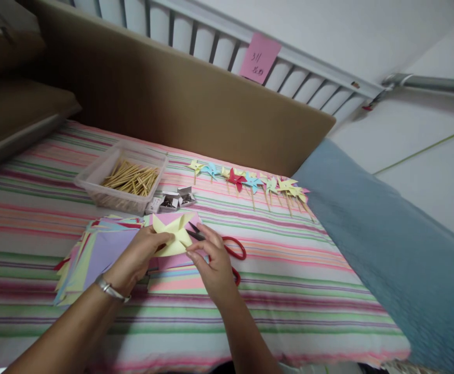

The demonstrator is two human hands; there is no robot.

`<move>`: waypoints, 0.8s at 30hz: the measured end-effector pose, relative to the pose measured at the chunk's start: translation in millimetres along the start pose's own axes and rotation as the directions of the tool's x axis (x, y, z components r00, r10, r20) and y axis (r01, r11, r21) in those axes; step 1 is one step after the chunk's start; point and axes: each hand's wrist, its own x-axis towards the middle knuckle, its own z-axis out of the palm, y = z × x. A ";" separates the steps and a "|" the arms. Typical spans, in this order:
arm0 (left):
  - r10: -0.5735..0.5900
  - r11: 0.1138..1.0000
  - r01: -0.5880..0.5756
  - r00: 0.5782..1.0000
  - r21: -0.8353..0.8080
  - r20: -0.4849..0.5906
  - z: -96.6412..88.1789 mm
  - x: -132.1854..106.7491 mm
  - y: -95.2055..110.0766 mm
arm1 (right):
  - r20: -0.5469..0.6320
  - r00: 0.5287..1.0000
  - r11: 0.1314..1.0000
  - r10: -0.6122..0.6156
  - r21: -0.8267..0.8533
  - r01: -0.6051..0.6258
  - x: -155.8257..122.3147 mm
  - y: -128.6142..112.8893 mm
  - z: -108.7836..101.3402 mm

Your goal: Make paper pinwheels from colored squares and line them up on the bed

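My left hand (143, 249) is closed on the left side of a pale yellow paper pinwheel (178, 228), with the thumb pressed near its middle. The fingers of my right hand (211, 259) pinch a lower right corner of the same paper. Scissors with red handles (235, 246) lie partly under my right hand, their dark blades pointing left behind the paper. Below the pinwheel is a stack of coloured paper (180, 285) with a pink sheet on top. A looser pile of paper sheets (108, 254), lilac uppermost, lies beside my left hand.
A clear plastic box (94, 182) holds many wooden sticks (133, 176). Small open boxes (170, 200) of dark metal pieces stand near it. Several finished pinwheels (252, 182) lie along the back of the striped cloth (289, 291). A brown board (172, 98) rises behind; cardboard boxes (16, 109) stand left.
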 end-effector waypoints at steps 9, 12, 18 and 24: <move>-0.072 0.996 0.066 0.993 0.064 0.098 15.5 -9.2 -7.6 | -0.067 0.983 0.984 0.173 0.044 -0.170 0.1 3.3 8.5; -0.079 0.997 0.075 0.987 0.038 0.140 17.9 -9.6 -9.6 | -0.089 0.982 0.986 0.168 0.031 -0.166 0.6 5.9 9.6; -0.080 0.997 0.076 0.983 0.029 0.164 18.0 -11.2 -9.0 | -0.073 0.986 0.988 0.150 -0.025 -0.152 0.9 7.2 8.4; -0.078 0.996 0.073 0.985 0.045 0.151 19.9 -12.3 -7.1 | -0.085 0.988 0.988 0.132 -0.063 -0.138 0.1 7.3 8.7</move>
